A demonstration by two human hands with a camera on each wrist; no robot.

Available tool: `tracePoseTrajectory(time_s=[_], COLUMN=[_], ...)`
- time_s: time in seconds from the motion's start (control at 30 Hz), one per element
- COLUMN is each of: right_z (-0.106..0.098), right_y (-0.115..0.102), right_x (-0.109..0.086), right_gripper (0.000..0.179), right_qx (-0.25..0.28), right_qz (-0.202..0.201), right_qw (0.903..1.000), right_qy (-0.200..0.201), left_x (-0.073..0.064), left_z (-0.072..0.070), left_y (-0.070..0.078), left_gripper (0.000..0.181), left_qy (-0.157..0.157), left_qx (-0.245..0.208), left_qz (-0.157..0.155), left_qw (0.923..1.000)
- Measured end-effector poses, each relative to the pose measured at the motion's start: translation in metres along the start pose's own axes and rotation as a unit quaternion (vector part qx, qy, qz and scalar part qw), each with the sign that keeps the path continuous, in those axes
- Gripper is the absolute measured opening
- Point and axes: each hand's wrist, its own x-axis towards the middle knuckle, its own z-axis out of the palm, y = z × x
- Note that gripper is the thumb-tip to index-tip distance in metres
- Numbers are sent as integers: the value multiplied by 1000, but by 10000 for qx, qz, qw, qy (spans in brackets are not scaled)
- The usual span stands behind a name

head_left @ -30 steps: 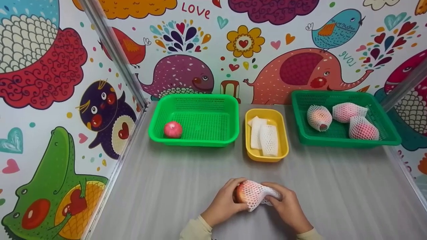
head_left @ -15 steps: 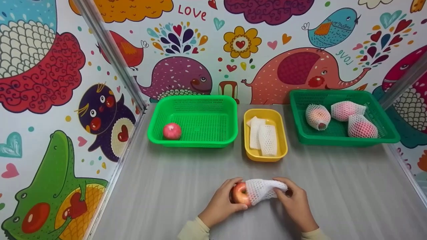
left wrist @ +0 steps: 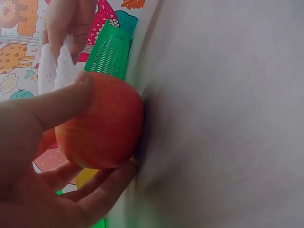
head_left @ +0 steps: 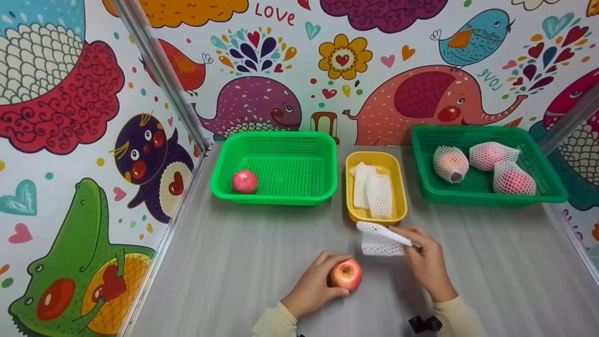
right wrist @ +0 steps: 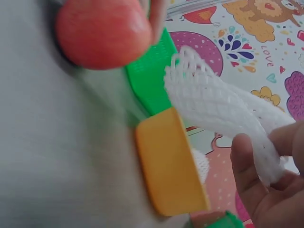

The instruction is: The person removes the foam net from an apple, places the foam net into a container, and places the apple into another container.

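The left grip (head_left: 314, 283) is curled round the apple (head_left: 347, 275), thumb along its near side, on or just above the bench (head_left: 234, 271); the stem hollow faces up. Rightward and a little farther out, the right grip (head_left: 428, 262) pinches the net sleeve (head_left: 383, 244) by one end. The line between them is what counts: the sleeve's long axis runs leftward from the right grip, its loose end pointing past the apple's far side rather than at it, the two apart. The left grip alone has the apple. Just beyond the sleeve sits the yellow tub (head_left: 397, 187); beyond the left grip, the bright green basket (head_left: 273, 200); beyond the right, the dark green basket (head_left: 468, 198)
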Motion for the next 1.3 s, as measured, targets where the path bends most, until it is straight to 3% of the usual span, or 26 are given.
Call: tracePoseTrajectory(time_s=[0.13, 0.37, 0.6, 0.77, 0.83, 0.9, 1.0, 1.07, 1.13, 1.2, 1.3], right_z=[-4, -10, -6, 11, 20, 31, 46, 55, 62, 67, 72], right_y=[-6, -18, -15, -9, -5, 1, 12, 15, 18, 17, 16], right_x=[19, 52, 83, 98, 103, 107, 110, 108, 106, 105, 105], right_gripper=[46, 38, 44, 51, 54, 54, 46, 42, 42, 44, 40], right_qx=[-169, -185, -484, -1232, -1588, -2077, -2581, -2668, -2561, -2504, -2548], right_qz=[-253, -103, -182, -635, -1129, -1631, -2120, -1880, -1406, -1029, -890], right_qw=[9994, 9983, 9980, 9890, 9796, 9643, 9398, 9334, 9336, 9336, 9321], right_qy=[167, 552, 374, 511, 486, 199, -721, -1493, -2073, -2346, -2414], left_x=[1, 2, 4, 2, 1, 1, 1, 0, 0, 0, 1], left_z=[-2, -5, -4, -2, -3, -4, -4, -4, -4, -4, -4], left_y=[2, 1, 0, -2, -3, -3, -2, -2, -2, -3, -3], left_gripper=[71, 70, 70, 71, 71, 70, 70, 70, 71, 71, 71], left_qy=[-114, -160, -165, -172, -156, -140, -127, -119, -119, -120, -126], left_qx=[16, 63, 96, 43, 44, 39, 39, 54, 88, 88, 84], left_qz=[-10, 48, 144, 103, 95, 71, 39, 53, 92, 114, 102], left_qw=[9999, 9998, 9997, 9998, 9998, 9999, 9999, 9999, 9998, 9998, 9998])
